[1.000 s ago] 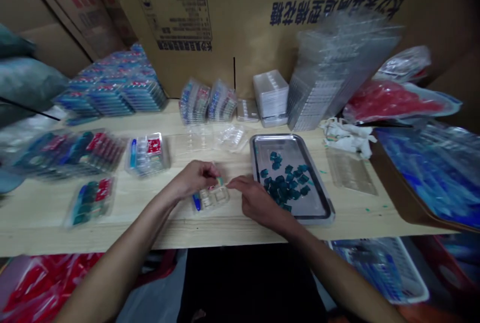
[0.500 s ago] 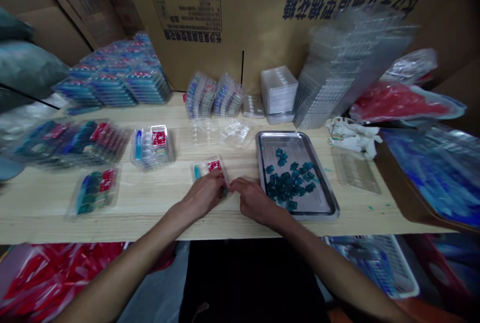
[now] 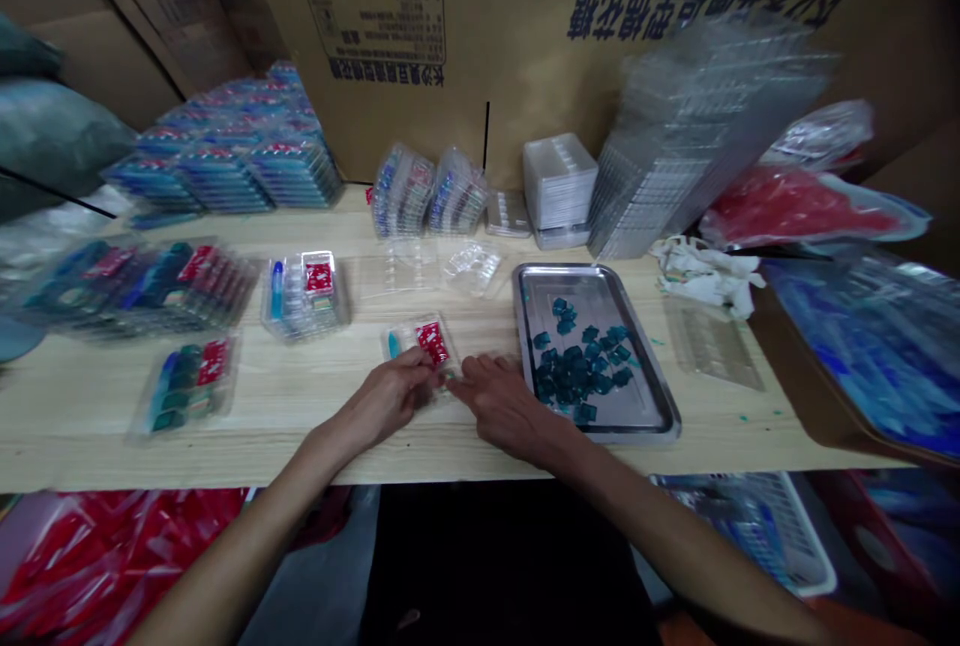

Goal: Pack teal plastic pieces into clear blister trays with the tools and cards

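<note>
A small clear plastic pack (image 3: 409, 334) lies on the wooden table, with a teal piece at its left and a red patterned packet (image 3: 433, 341) at its upper right. My left hand (image 3: 391, 391) is closed at the pack's lower edge, its fingertips pressed together on something I cannot make out. Close by on the right, my right hand (image 3: 499, 401) has its index finger reaching to the pack's lower right corner, the other fingers curled. Whatever lies between the fingertips is too small to tell. A metal tray (image 3: 654, 376) holding teal pieces (image 3: 574, 371) is right of my right hand.
Filled clear packs (image 3: 300, 296) stand in stacks at the left and back left. Tall stacks of clear trays (image 3: 660, 136) rise at the back right, before a large cardboard box (image 3: 510, 46). A box of blue packets (image 3: 877, 356) sits at the far right.
My left hand has drawn back a little down and left, uncovering more of the red packet. The right hand has shifted slightly left and down, its index finger now at the pack's corner.
</note>
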Motion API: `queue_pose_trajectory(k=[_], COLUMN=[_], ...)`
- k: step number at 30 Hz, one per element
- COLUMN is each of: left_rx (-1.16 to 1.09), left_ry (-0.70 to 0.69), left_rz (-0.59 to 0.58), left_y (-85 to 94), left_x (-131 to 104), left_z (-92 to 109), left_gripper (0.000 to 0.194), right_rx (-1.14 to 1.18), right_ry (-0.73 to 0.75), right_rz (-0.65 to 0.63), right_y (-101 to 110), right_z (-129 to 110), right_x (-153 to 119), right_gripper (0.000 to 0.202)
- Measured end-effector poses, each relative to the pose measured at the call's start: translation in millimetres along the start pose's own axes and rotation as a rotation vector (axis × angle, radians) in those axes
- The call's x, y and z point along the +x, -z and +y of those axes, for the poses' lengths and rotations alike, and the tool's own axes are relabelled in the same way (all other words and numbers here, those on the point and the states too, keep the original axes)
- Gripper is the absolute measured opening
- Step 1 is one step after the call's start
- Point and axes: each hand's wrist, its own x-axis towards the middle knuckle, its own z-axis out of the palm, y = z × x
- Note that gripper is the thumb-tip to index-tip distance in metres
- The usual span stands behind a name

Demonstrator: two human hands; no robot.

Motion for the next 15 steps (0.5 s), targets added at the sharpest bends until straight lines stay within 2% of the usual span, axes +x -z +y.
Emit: queue_pose_trajectory(k=[3, 7, 10, 12, 15], left_rx=[0.033, 0.118, 0.162, 0.158, 0.101], left_ry=[-0.060, -0.123, -0.157, -0.191, -0.240], left_rz=[-0.070, -0.057, -0.029, -0.026, -0.015], left_y=[1.1, -4.5, -11.2, -13.9, -13.5], left_x=[-9.1, -16.8, -11.5, -2.3, 14.6], left_z=[2.0, -2.8, -12.2, -17.7, -21.5], left_gripper=[0.055, 0.069, 0.071, 0.070, 0.065], right_rx=[-0.028, -0.027, -0.012, -0.072, -0.256], right_ry=[-0.004, -0.033, -0.110, -0.228, -0.339], right_rz=[-0.008, -0.019, -0.007, 0.060, 0.151], right_y=[-0.3, 3.6, 18.3, 28.5, 31.7], right_z=[-3.5, 0.8, 21.7, 42.7, 74.6], right_x=[1.5, 7.0, 21.5, 34.5, 54.4], right_gripper=[0.041, 0.038, 0.035, 0.039, 0.062])
